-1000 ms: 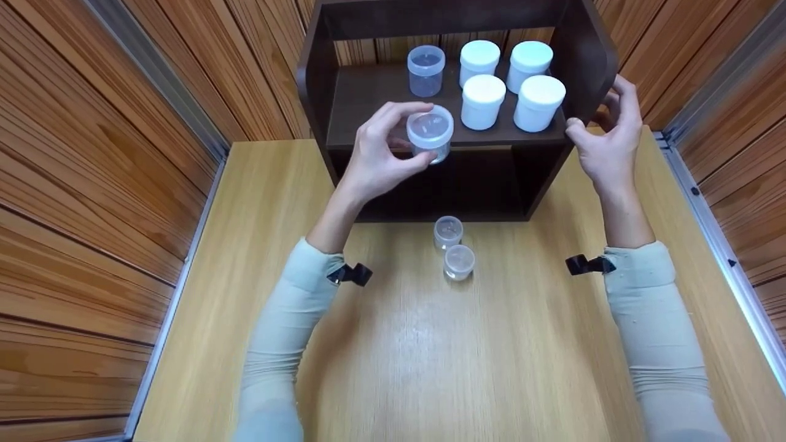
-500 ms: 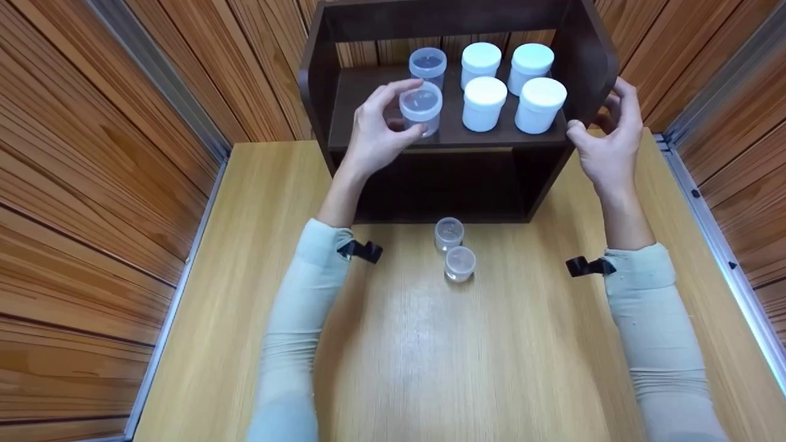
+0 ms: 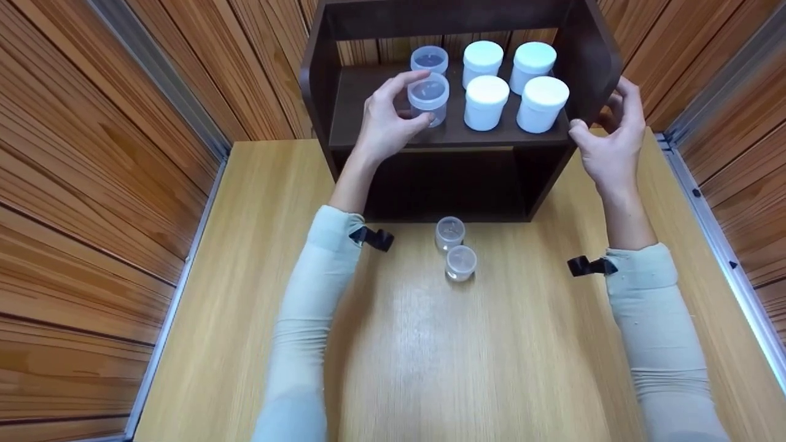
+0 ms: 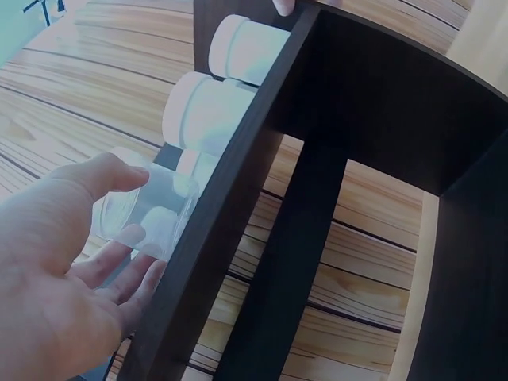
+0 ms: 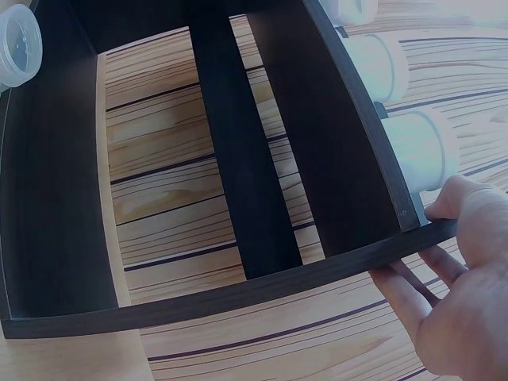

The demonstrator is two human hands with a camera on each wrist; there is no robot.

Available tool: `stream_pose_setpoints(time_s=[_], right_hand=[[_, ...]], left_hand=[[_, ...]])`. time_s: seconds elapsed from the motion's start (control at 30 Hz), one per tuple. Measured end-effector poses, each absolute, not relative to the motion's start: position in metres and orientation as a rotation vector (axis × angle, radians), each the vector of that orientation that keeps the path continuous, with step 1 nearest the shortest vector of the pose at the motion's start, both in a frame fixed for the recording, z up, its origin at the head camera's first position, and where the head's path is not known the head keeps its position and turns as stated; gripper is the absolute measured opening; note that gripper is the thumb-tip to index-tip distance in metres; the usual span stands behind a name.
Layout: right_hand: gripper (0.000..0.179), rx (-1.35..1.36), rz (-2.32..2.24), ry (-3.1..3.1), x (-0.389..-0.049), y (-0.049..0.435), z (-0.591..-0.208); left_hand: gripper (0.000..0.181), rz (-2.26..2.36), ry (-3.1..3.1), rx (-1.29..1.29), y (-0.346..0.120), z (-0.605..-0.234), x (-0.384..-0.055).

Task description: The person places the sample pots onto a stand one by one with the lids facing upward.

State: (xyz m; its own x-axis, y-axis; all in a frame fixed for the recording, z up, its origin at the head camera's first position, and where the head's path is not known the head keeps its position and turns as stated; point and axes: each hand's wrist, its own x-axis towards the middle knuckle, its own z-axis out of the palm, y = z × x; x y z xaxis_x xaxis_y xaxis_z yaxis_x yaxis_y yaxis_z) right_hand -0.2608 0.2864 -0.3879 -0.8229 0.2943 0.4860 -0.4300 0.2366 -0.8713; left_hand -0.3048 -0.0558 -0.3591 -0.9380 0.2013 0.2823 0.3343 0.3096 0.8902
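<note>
My left hand (image 3: 389, 120) holds a clear lidded jar (image 3: 428, 98) between thumb and fingers, at the front of the dark shelf's upper board. In the left wrist view the base of this clear jar (image 4: 155, 208) is right at the board's edge. Behind it stands another clear jar (image 3: 429, 59), partly hidden. To its right are several white jars (image 3: 483, 107) with white lids, in two rows. My right hand (image 3: 614, 138) grips the right side panel of the shelf (image 3: 589, 67), thumb on the front edge and fingers around the outer face.
Two more clear jars (image 3: 460, 263) stand on the wooden table (image 3: 417, 356) in front of the shelf, one just behind the other. The shelf's lower compartment (image 3: 454, 184) opens toward me. Wood-plank walls (image 3: 92, 215) enclose the table at the sides and back.
My left hand has moved up and toward the back with the clear jar, from in front of the shelf to the upper board. The right hand has kept its place on the side panel.
</note>
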Motion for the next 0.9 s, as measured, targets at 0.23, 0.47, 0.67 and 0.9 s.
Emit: stream_pose_setpoints(time_s=[0.23,0.47,0.67,0.9], right_hand=[[0.059,0.135,1.659,-1.927,-0.2596,0.2849,-0.3879],[0.059,0.141,1.646,-1.921,-0.2573,0.2840,-0.3856],[0.058,0.137,1.643,-1.930,-0.2562,0.2830,-0.3845],[0.058,0.137,1.639,-1.931,-0.2566,0.2825,-0.3834]], left_hand=[[0.061,-1.712,-2.484,-0.452,-0.0544,-0.3632,-0.3109],[0.059,-1.699,-2.505,-0.474,-0.0524,-0.3644,-0.3125],[0.059,-1.707,-2.510,-0.488,-0.0537,-0.3650,-0.3121],[0.060,-1.694,-2.518,-0.510,-0.0553,-0.3642,-0.3119]])
